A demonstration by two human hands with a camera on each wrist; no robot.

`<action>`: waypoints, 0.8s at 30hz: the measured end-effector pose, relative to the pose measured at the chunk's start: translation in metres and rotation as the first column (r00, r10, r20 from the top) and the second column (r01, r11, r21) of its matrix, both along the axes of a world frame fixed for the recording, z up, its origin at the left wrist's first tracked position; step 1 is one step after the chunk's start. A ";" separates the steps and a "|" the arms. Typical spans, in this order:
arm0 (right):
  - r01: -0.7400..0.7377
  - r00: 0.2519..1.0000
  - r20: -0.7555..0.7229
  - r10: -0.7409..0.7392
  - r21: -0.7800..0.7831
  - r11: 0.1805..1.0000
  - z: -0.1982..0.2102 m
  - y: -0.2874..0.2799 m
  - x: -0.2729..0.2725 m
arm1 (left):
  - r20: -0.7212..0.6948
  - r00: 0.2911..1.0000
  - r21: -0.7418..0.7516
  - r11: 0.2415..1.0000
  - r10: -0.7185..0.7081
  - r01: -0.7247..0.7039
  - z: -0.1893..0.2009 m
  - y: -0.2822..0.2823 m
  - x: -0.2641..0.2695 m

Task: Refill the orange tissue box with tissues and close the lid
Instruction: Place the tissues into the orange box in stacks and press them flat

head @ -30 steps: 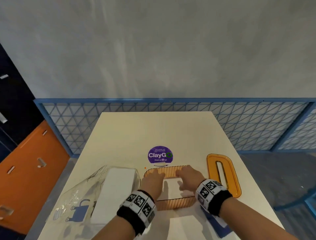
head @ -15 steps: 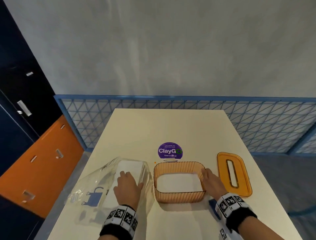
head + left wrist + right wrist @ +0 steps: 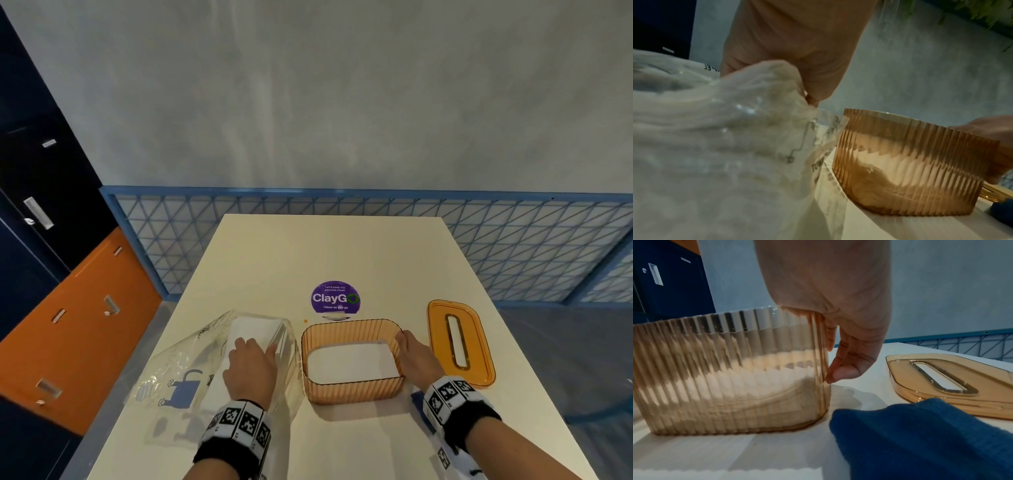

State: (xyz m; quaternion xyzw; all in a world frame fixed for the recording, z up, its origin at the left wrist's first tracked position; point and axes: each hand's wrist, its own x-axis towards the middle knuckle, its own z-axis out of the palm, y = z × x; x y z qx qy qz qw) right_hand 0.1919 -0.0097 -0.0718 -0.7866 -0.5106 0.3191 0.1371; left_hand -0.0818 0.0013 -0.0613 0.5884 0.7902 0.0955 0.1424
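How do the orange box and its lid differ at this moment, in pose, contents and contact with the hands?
The orange box stands upright and open-topped; the lid lies flat on the table to its right, apart from it. The box holds white tissues; the lid holds nothing and has a long slot. The right hand grips the box's right wall; no hand touches the lid. Both are translucent orange plastic.
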 end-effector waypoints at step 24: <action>-0.118 0.981 0.177 0.080 0.219 0.969 0.052 0.010 -0.010 | 0.032 0.996 0.190 0.979 -0.084 0.076 0.071 -0.010 -0.036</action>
